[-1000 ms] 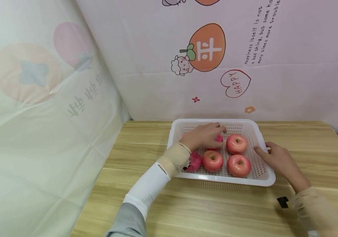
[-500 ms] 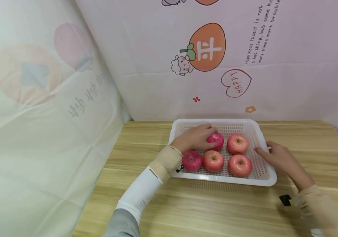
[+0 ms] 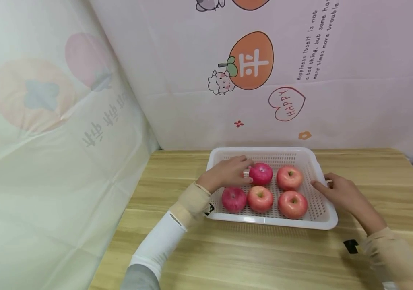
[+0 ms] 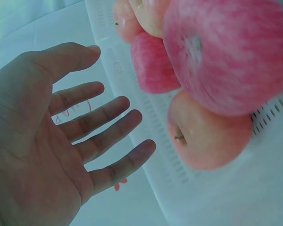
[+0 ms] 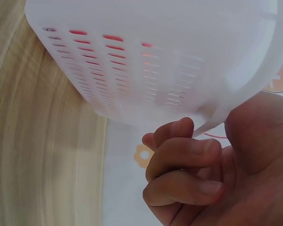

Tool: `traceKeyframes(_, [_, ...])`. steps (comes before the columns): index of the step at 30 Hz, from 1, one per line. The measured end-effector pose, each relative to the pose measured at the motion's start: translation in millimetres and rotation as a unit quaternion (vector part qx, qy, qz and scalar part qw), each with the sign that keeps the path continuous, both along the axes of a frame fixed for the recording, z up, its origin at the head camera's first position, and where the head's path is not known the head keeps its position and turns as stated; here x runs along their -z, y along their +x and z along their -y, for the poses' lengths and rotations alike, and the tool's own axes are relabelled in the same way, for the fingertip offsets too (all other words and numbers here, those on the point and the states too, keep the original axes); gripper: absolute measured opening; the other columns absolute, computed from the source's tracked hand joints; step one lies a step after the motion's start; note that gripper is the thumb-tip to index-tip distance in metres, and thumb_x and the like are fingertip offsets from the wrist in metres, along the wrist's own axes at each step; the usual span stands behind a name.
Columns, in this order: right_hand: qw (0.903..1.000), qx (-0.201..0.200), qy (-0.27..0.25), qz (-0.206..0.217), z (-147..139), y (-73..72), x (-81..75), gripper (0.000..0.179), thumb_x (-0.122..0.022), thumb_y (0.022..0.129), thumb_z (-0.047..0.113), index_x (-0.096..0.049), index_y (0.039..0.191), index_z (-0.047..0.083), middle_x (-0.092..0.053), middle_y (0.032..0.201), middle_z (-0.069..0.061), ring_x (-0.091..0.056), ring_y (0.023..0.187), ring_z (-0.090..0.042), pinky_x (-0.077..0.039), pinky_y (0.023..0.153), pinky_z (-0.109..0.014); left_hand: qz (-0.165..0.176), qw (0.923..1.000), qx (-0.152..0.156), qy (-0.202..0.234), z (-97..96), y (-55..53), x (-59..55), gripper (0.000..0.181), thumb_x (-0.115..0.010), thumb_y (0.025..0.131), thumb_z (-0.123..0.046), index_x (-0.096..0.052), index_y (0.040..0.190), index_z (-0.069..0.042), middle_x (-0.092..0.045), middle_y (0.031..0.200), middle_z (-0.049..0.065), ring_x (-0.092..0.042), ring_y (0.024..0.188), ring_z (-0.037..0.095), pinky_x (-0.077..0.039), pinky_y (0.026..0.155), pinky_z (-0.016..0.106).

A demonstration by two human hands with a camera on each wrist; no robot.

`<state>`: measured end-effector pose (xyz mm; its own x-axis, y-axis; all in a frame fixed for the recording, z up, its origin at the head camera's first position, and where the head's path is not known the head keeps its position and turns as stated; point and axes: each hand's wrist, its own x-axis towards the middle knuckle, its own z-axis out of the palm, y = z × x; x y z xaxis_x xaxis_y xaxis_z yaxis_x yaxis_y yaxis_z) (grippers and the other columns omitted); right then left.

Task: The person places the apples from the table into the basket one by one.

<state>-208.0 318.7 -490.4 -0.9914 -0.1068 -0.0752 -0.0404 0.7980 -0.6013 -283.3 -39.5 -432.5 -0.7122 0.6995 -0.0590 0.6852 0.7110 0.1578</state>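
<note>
A white plastic basket [image 3: 264, 219] holds several apples. My left hand [image 3: 230, 173] hovers over its back left part, beside a deep pink apple [image 3: 261, 174]. The left wrist view shows that hand [image 4: 85, 127] with spread fingers and nothing in them; an apple with its stem showing [image 4: 210, 134] lies close by, largely covered by the hand in the head view. Another deep pink apple [image 3: 234, 199] sits front left. Lighter apples stand front middle [image 3: 260, 199], front right [image 3: 292, 204] and back right [image 3: 290, 177]. My right hand [image 3: 342, 195] grips the right rim, thumb inside, fingers curled outside.
The basket stands on a wood-grain table [image 3: 264, 257], near its back edge. A printed white cloth [image 3: 177, 100] hangs behind, and a pale cloth [image 3: 65, 193] closes off the left side. Small black pieces show by both wrists.
My left hand has drawn back leftward off the back middle deep pink apple, uncovering it and the front left one. My right hand keeps its grip on the basket rim.
</note>
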Motion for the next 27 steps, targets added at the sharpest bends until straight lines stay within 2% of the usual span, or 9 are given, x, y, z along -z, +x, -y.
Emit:
traceKeyframes(4, [0.9999,0.003,0.011,-0.003,-1,1.8,-1.1,0.076,-0.051,0.109,0.051,-0.049,0.136,-0.020,-0.072,0.099,-0.028,-0.070,0.079,-0.024,-0.055,0.061,-0.035,0.005,0.9999,-0.007,0.015,10.8,-0.3,-2.2,0.050,-0.065,0.099,-0.034,-0.060,0.146,-0.019,-0.062,0.139,0.002,-0.062,0.113,0.015,-0.056,0.091,0.036])
traceKeyframes(8, [0.9999,0.008,0.006,-0.008,1,3.9,-3.5,0.077,-0.051,0.109,0.052,-0.049,0.137,-0.019,-0.070,0.094,-0.020,-0.066,0.074,-0.020,-0.054,0.058,-0.033,0.004,0.9995,-0.013,0.027,23.2,0.5,-6.9,0.050,-0.063,0.097,-0.032,-0.060,0.146,-0.018,-0.061,0.140,0.003,-0.060,0.111,0.015,-0.055,0.091,0.035])
traceKeyframes(12, [0.9991,0.014,0.009,-0.039,0,4.6,-7.1,0.077,-0.052,0.109,0.052,-0.048,0.140,-0.018,-0.070,0.094,-0.019,-0.065,0.070,-0.019,-0.051,0.056,-0.032,0.002,0.9987,-0.031,0.041,35.1,1.9,-12.2,0.049,-0.064,0.100,-0.033,-0.059,0.147,-0.017,-0.060,0.145,0.004,-0.059,0.121,0.019,-0.055,0.100,0.038])
traceKeyframes(16, [0.9959,0.022,0.028,-0.083,-6,1.5,-8.1,0.075,-0.051,0.109,0.051,-0.049,0.141,-0.016,-0.071,0.101,-0.025,-0.067,0.077,-0.026,-0.049,0.061,-0.034,-0.003,0.9967,-0.046,0.067,47.4,1.8,-13.1,0.052,-0.067,0.102,-0.034,-0.057,0.149,-0.014,-0.058,0.147,0.007,-0.057,0.129,0.024,-0.053,0.108,0.042])
traceKeyframes(19, [0.9921,0.017,0.031,-0.120,-13,-1.4,-7.5,0.066,-0.050,0.111,0.043,-0.052,0.140,-0.016,-0.069,0.112,-0.034,-0.069,0.090,-0.039,-0.054,0.065,-0.043,-0.014,0.9951,-0.050,0.084,57.1,1.0,-11.1,0.055,-0.067,0.103,-0.033,-0.055,0.151,-0.012,-0.058,0.147,0.009,-0.058,0.131,0.025,-0.053,0.110,0.044])
traceKeyframes(22, [0.9873,-0.003,0.030,-0.156,-20,-2.6,-7.2,0.055,-0.049,0.113,0.032,-0.053,0.139,-0.017,-0.063,0.125,-0.040,-0.066,0.102,-0.052,-0.056,0.074,-0.059,-0.026,0.9936,-0.056,0.095,66.8,0.1,-8.9,0.056,-0.067,0.104,-0.033,-0.052,0.153,-0.011,-0.057,0.147,0.011,-0.059,0.133,0.027,-0.052,0.111,0.045])
traceKeyframes(27, [0.9787,-0.036,0.053,-0.195,-36,-2.9,-7.2,0.048,-0.054,0.112,0.022,-0.050,0.142,-0.015,-0.047,0.141,-0.044,-0.047,0.122,-0.065,-0.042,0.092,-0.078,-0.045,0.9901,-0.072,0.111,85.6,-2.7,-3.5,0.059,-0.068,0.104,-0.033,-0.050,0.155,-0.010,-0.055,0.151,0.010,-0.054,0.141,0.027,-0.047,0.119,0.044])
